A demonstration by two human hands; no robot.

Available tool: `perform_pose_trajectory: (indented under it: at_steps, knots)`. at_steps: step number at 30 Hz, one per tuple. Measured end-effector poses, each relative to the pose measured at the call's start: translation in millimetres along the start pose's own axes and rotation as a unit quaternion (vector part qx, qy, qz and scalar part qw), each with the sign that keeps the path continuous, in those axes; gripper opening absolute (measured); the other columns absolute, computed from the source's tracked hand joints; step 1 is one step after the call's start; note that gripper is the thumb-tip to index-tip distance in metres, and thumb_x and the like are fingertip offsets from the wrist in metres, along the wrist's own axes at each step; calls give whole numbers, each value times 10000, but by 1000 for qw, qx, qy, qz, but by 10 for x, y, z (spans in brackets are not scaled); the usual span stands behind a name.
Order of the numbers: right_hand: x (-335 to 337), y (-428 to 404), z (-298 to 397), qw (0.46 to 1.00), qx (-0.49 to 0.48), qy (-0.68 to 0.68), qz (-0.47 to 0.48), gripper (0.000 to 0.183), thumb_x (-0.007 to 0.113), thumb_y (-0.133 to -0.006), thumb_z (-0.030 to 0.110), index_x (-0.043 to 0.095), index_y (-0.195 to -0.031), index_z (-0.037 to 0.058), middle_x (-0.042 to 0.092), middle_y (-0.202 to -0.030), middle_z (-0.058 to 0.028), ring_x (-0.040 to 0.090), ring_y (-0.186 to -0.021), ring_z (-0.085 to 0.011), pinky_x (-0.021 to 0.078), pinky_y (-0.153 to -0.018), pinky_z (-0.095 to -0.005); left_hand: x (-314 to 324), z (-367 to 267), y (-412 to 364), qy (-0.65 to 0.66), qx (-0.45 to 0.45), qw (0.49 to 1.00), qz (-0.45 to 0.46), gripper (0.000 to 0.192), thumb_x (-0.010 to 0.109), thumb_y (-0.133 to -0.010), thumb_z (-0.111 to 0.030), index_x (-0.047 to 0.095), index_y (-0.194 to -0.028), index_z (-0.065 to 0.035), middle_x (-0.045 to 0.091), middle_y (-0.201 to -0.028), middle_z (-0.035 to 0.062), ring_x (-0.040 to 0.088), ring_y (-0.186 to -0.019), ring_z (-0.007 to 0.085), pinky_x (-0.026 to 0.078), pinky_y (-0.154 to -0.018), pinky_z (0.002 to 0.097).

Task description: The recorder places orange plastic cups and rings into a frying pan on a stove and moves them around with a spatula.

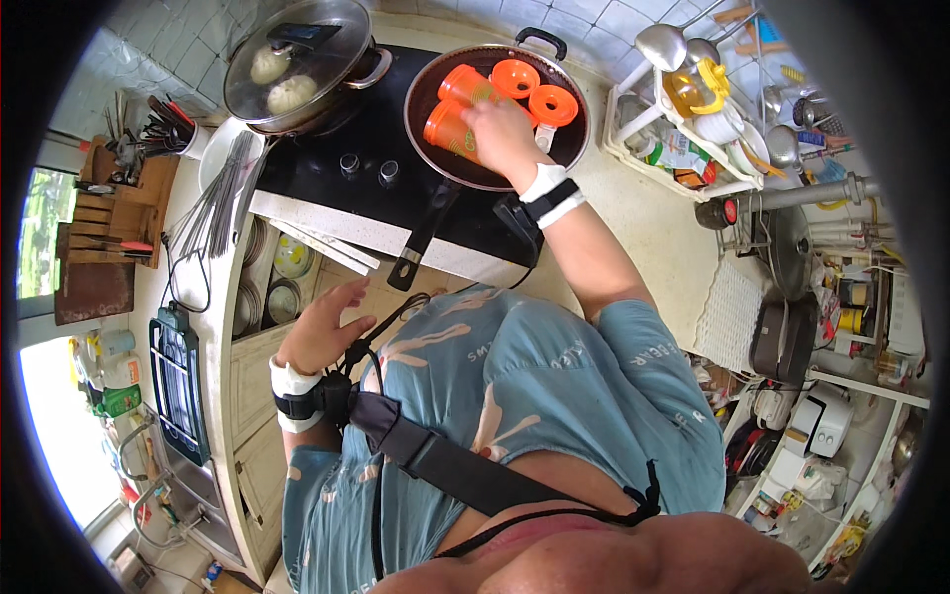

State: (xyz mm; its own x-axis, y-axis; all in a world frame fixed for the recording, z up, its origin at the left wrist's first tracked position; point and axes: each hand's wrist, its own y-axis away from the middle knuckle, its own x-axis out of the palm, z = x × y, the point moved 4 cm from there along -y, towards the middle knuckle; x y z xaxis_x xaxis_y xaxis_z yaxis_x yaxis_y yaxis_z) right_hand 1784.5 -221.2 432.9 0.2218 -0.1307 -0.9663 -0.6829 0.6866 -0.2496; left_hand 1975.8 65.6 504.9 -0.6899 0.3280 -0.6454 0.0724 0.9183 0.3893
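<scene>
A dark frying pan (571,141) on the black cooktop (319,167) holds several orange plastic pieces. Two are translucent orange cups (451,126) lying on their sides at the pan's left. Two orange ring-shaped pieces (554,105) with central holes lie at the upper right, above a small white piece (545,138). My right hand (501,137) reaches into the pan, its fingers on the lower cup; whether they close around it is hidden. My left hand (324,330) hangs empty before my body, fingers apart, below the pan's black handle (415,249).
A glass-lidded pot (297,67) with buns stands at the back left, beside a bowl (215,160) and a metal whisk (215,200). A white rack (668,122) of bottles and packets is at the right. Below the cooktop, an open drawer (278,278) holds bowls.
</scene>
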Motion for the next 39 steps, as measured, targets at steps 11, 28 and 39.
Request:
perform_pose_trajectory:
  at_steps: [11,28,39]
  knots:
    - [-40,117,12,994,-24,-19,106,494,471,-930,359,464,-1349,97,421,-1427,-121,353,-1338,-321,266,-1104,-426,-14,-45,10,12,-13,1000,0,544,674,-811,-139,483,-1307,-22,605,-1113,168,587,-1031,265,456,-891,353]
    - [-136,127,5,993,36,25,107,542,366,-969,418,436,-1367,57,463,-1387,-144,318,-1363,-313,167,-1143,-454,-25,-67,42,29,-10,999,-13,524,676,-816,-153,498,-1286,-7,602,-1121,178,598,-1028,283,468,-872,353]
    - [-549,505,-187,980,18,-196,4,548,584,-882,306,456,-1331,20,527,-1287,-209,400,-1290,-372,312,-1075,-429,-26,-63,58,33,-9,999,-19,524,675,-816,-155,497,-1280,12,605,-1120,192,604,-1031,283,472,-870,355]
